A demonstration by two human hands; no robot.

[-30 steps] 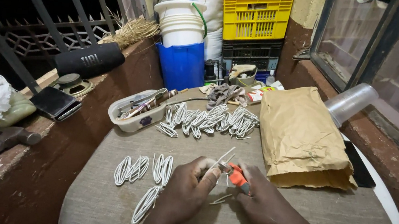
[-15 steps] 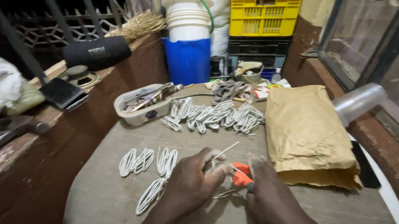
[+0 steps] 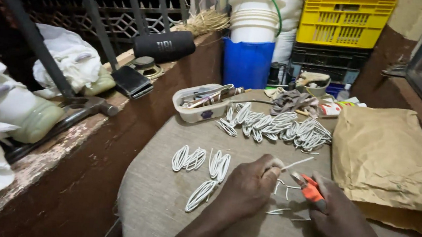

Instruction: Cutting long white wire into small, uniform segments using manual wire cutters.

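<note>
A round table [image 3: 161,206] covered in grey cloth holds a brown paper bag [image 3: 388,156] on its right side. Behind it lies a pile of white wire loops [image 3: 277,127], with five more loops [image 3: 201,161] near the left hand [image 3: 248,189]. That hand pinches a white wire [image 3: 297,164]. The right hand [image 3: 340,218] grips orange-handled pliers [image 3: 310,187] beside it.

Just one view here, a head cam looking down and forward from pretty close over the cloth-covered table [image 3: 172,202]. Both hands come in at the bottom middle, the yellow crate [image 3: 344,20] sits far back upper right, the ledge [image 3: 80,137] runs along the left.
</note>
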